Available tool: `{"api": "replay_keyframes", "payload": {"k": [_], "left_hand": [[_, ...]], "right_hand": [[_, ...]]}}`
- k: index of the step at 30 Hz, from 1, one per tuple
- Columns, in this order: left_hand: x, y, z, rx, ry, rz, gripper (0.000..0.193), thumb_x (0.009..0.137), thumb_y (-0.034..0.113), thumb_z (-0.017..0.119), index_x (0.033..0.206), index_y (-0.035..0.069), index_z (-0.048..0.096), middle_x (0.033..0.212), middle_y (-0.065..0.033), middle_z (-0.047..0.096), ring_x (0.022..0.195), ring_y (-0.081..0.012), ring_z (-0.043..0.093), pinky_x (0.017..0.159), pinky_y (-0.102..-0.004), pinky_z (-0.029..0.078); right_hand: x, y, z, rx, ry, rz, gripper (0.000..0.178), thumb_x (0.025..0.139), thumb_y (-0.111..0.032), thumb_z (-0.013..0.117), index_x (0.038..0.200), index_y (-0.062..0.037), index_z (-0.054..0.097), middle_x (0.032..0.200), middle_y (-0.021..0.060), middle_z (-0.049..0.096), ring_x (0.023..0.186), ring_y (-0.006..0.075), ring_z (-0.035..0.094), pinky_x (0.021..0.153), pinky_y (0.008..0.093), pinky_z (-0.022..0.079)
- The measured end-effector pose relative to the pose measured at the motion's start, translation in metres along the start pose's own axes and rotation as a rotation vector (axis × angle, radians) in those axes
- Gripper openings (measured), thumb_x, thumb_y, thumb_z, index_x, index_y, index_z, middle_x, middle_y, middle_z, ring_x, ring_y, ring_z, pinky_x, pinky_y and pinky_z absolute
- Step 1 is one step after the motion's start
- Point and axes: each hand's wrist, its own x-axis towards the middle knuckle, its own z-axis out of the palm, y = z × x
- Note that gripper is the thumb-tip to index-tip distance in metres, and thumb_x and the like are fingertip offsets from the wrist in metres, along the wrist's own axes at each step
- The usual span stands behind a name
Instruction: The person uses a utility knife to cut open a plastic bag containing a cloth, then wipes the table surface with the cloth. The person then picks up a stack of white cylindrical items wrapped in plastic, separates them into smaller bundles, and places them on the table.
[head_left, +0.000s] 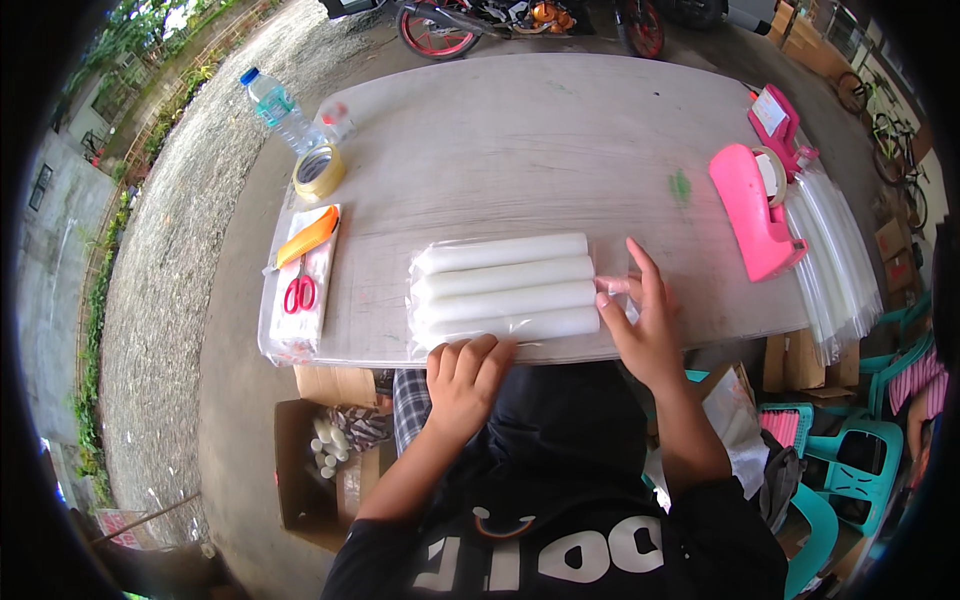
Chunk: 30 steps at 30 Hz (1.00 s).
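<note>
A clear plastic bag [418, 300] with several thick white sticks that look like candles [510, 285] lies near the table's front edge, the sticks side by side. At the bag's near left side is my left hand [468, 375], its fingers bent closed over the edge, thumb hidden. My right hand [645, 320] is at the right end of the sticks, fingers apart with the index finger raised, beside the loose clear plastic of the bag's end. Whether its fingertips press on the plastic is hard to see.
On the table's left are red-handled scissors [300, 292], an orange cutter [308, 236], a tape roll [319, 172] and a water bottle [282, 112]. A pink tape dispenser [745, 215] and clear plastic sleeves [830, 250] lie right. Below stands a cardboard box [300, 480].
</note>
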Motion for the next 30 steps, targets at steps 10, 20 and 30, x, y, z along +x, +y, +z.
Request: {"api": "replay_keyframes", "payload": {"k": [10, 20, 30], "left_hand": [[0.005, 0.005, 0.008, -0.017, 0.022, 0.023, 0.032, 0.075, 0.009, 0.068, 0.107, 0.013, 0.066, 0.099, -0.0012, 0.061, 0.086, -0.0206, 0.058, 0.081, -0.0368, 0.046], [0.015, 0.005, 0.007, -0.037, -0.091, -0.024, 0.029, 0.079, 0.010, 0.067, 0.107, 0.013, 0.063, 0.099, -0.0030, 0.060, 0.084, -0.0223, 0.057, 0.079, -0.0359, 0.045], [0.013, 0.014, 0.013, -0.061, 0.005, 0.100, 0.031, 0.076, 0.013, 0.068, 0.107, 0.016, 0.066, 0.106, 0.0014, 0.062, 0.095, -0.0170, 0.059, 0.083, -0.0339, 0.044]], "right_hand": [[0.011, -0.006, 0.007, 0.050, -0.024, 0.078, 0.064, 0.090, -0.026, 0.066, 0.143, -0.0063, 0.036, 0.108, 0.0060, 0.069, 0.115, 0.0243, 0.055, 0.108, 0.0470, 0.025], [0.000, -0.004, -0.003, 0.005, 0.008, 0.109, 0.061, 0.088, -0.022, 0.067, 0.139, -0.0073, 0.038, 0.110, 0.0088, 0.068, 0.107, 0.0276, 0.060, 0.103, 0.0454, 0.032], [-0.014, -0.002, 0.002, 0.179, 0.010, 0.141, 0.061, 0.088, -0.021, 0.067, 0.139, -0.0063, 0.037, 0.106, 0.0091, 0.068, 0.105, 0.0278, 0.058, 0.108, 0.0454, 0.026]]}}
